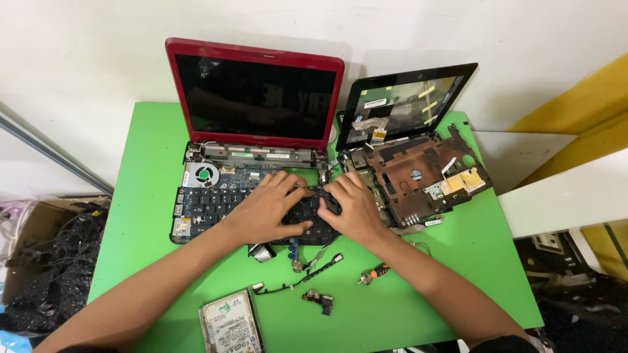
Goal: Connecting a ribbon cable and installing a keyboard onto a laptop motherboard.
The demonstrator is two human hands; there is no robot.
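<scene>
Your left hand [269, 210] lies flat, fingers spread, on the black keyboard [261, 210] of the red laptop [252, 140]; your right hand [356, 208] pinches the keyboard's right edge. Both rest on a green table [150, 176] against a white wall [98, 46], with a hard drive [230, 323] near its front edge and a box of cables [49, 265] left.

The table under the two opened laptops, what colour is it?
Bright green table, clearest in the head view.
</scene>
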